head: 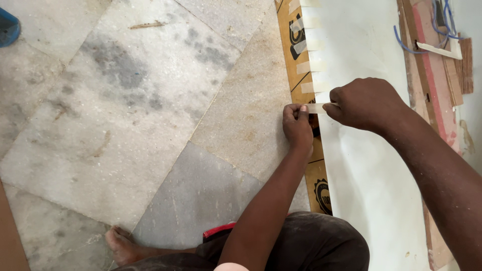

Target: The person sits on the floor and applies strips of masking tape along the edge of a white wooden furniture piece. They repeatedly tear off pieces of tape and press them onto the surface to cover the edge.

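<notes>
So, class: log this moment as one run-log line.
left hand: presses tape strip | right hand: holds strip's other end | white sheet over cardboard

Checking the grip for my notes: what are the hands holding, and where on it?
A strip of masking tape: left hand pinches one end, right hand the other.

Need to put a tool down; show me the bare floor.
Free: stone floor left of the left hand and cardboard strip, up to the blue object. Crowded: the taped edge under both hands, right hand, and wood scraps with wires far right.
</notes>
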